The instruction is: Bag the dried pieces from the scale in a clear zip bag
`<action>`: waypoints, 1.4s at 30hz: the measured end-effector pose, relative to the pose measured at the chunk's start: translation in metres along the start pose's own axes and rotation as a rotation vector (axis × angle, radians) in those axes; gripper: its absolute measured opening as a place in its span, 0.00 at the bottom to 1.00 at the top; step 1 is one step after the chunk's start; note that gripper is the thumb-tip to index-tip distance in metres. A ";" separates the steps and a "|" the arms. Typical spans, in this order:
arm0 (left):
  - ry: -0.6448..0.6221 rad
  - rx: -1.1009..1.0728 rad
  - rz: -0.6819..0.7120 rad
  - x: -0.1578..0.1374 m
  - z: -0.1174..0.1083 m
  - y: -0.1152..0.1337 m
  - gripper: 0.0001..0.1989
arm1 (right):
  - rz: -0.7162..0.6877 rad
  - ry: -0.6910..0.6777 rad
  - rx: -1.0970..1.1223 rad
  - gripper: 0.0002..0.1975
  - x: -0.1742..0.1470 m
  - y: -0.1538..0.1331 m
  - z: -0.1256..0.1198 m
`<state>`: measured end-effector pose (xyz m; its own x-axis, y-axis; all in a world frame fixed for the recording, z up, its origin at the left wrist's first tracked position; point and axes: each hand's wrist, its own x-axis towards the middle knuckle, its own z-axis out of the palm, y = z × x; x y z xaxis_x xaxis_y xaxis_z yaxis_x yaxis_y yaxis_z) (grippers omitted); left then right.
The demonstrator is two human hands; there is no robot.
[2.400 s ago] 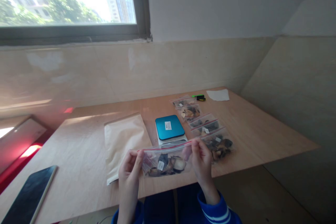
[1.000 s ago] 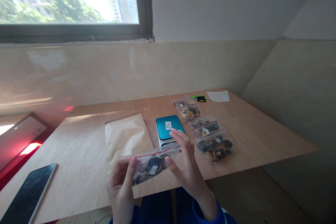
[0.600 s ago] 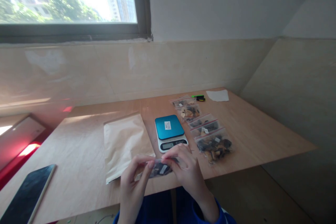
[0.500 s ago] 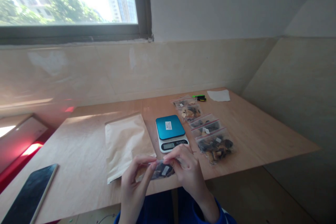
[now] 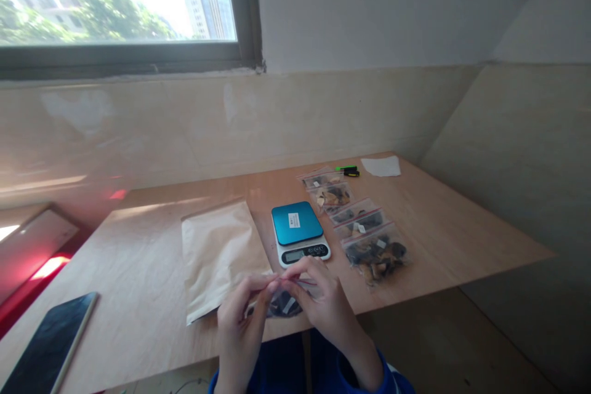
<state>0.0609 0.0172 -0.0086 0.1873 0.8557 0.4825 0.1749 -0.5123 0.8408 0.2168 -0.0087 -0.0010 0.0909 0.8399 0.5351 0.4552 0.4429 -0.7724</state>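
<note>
Now both hands, left (image 5: 242,314) & right (image 5: 318,301), pinching clear zip bag (image 5: 284,303) w/ dark dried pieces, white label.

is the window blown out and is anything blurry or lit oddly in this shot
Head view: the window is overexposed, sky near white; a red glow tints the left edge; the hands, left hand and right hand, and their small bag look soft; the wall lines bow slightly.

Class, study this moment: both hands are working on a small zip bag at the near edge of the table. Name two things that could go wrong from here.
1. The zip bag is pinched by the left hand and right hand over the table edge; a slip could drop it on the floor.
2. The scale sits just behind the hands; a forward push might knock it.
</note>
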 end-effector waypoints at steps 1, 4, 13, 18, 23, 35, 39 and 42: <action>-0.002 0.007 0.007 0.000 0.000 0.000 0.05 | -0.009 0.005 -0.010 0.06 0.000 0.001 0.002; -0.026 0.029 0.036 0.000 0.004 0.001 0.04 | -0.021 0.025 -0.061 0.06 -0.002 0.005 0.005; 0.071 0.204 0.107 0.004 0.014 0.010 0.04 | 0.003 0.067 -0.074 0.05 -0.004 -0.003 0.014; 0.110 0.215 0.082 0.003 0.008 0.010 0.04 | 0.010 -0.039 -0.058 0.03 -0.004 -0.004 0.012; 0.105 0.197 0.071 0.004 0.009 0.011 0.05 | -0.064 -0.016 -0.125 0.04 -0.002 -0.004 0.008; -0.101 0.057 -0.026 0.001 0.009 0.012 0.06 | -0.158 0.134 -0.227 0.11 -0.002 -0.002 0.010; -0.089 0.079 -0.002 0.002 0.009 0.011 0.04 | -0.140 0.081 -0.211 0.12 -0.001 -0.001 0.005; -0.045 0.129 0.045 0.004 0.007 0.011 0.04 | -0.090 0.007 -0.164 0.09 0.000 -0.003 0.001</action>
<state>0.0699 0.0149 0.0011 0.2404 0.8289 0.5051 0.2874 -0.5578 0.7786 0.2145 -0.0099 0.0007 0.0487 0.7968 0.6023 0.5996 0.4590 -0.6556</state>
